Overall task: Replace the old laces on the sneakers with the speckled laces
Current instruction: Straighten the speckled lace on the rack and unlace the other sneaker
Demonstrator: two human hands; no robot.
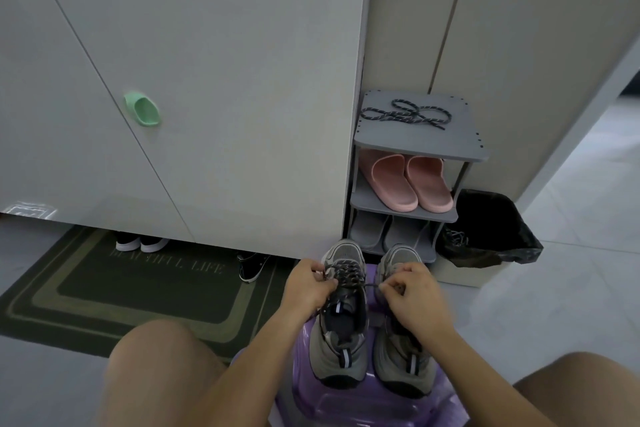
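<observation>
Two grey sneakers stand side by side on a purple plastic stool (332,402), toes pointing away from me. The left sneaker (341,322) carries a dark speckled lace (348,274) threaded across its eyelets. My left hand (306,286) pinches one end of that lace at the shoe's left side. My right hand (412,295) pinches the other end, pulled taut to the right over the right sneaker (403,357), whose lacing my hand hides. A second speckled lace (407,113) lies looped on top of the grey shoe rack (420,144).
The rack holds pink slippers (407,182) and grey slippers (388,230). A bin with a black bag (491,236) stands right of it, with a tangle of lace inside. White cabinet doors with a green handle (143,109) fill the left; a dark doormat (138,281) lies below. My bare knees frame the stool.
</observation>
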